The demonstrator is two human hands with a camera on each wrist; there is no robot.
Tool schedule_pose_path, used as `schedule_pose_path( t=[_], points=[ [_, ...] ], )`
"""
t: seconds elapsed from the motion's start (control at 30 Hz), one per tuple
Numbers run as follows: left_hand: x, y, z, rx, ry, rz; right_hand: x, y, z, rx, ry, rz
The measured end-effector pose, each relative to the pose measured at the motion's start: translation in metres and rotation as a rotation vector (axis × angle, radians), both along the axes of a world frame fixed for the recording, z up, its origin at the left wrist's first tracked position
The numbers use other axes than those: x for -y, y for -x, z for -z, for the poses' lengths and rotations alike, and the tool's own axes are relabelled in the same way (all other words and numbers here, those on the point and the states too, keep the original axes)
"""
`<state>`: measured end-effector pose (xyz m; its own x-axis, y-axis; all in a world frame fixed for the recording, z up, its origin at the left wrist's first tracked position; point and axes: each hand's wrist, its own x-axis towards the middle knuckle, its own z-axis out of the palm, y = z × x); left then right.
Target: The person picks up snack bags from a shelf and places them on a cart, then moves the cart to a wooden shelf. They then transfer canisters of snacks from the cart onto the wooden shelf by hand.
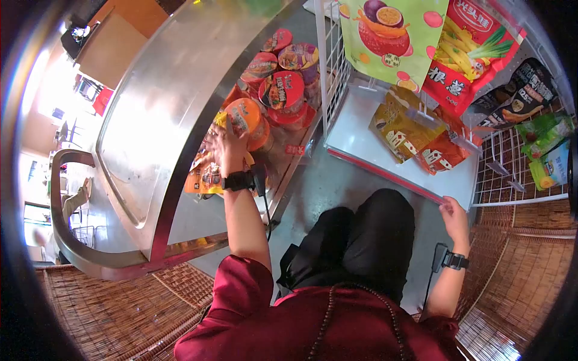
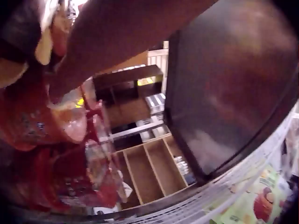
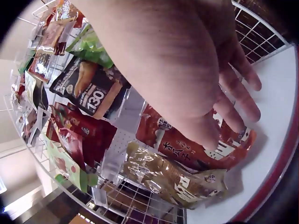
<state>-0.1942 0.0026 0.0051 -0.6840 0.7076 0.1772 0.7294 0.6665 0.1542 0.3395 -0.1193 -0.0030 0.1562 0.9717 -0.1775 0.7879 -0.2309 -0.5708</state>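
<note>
In the head view my left hand [image 1: 229,147] reaches in over the lower shelf of a metal cart. It is right at an orange-lidded instant noodle cup [image 1: 244,115] and orange snack bags [image 1: 205,179]; I cannot tell whether its blurred fingers grip a bag. More red-lidded noodle cups [image 1: 282,90] are stacked beyond. Close by in the left wrist view are red noodle cups [image 2: 70,177], the thumb overlapping one. My right hand [image 1: 456,221] is at the red front edge of a white shelf. Its fingers extend loosely over a red snack bag [image 3: 201,144] in the right wrist view, holding nothing.
A gold snack bag [image 1: 400,123] lies on the white shelf [image 1: 355,129]. Bags, including a red one [image 1: 469,54], hang above on a white wire rack [image 1: 503,150]. The cart's steel top [image 1: 156,96] and curved handle [image 1: 60,210] stand left. Wicker panels [image 1: 114,307] are behind.
</note>
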Motion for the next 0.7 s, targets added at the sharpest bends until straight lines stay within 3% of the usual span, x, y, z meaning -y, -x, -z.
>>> schedule_pose_path(
  t=[0.03, 0.17, 0.23, 0.43, 0.57, 0.63, 0.7],
  points=[
    [-0.009, 0.024, 0.028, -0.038, 0.078, -0.009, -0.003, 0.001, -0.001, -0.001, -0.011, -0.002],
    [0.0, 0.007, 0.025, -0.021, 0.205, -0.18, -0.005, -0.002, -0.001, -0.041, 0.01, -0.012],
    [0.001, 0.014, 0.028, -0.052, 0.103, 0.004, -0.005, -0.004, -0.001, -0.074, 0.057, 0.024],
    [0.012, -0.019, 0.005, -0.119, 0.107, 0.019, -0.008, -0.007, -0.003, -0.075, 0.08, 0.041],
    [0.017, -0.015, 0.016, -0.236, -0.196, 0.198, -0.023, 0.001, -0.007, -0.071, 0.005, 0.005],
    [0.015, -0.016, 0.011, -0.31, -0.515, 0.371, -0.041, 0.019, -0.019, -0.12, -0.088, -0.092],
    [0.018, -0.034, -0.005, -0.222, -0.608, 0.435, -0.058, 0.047, -0.027, -0.154, -0.156, -0.222]
  ],
)
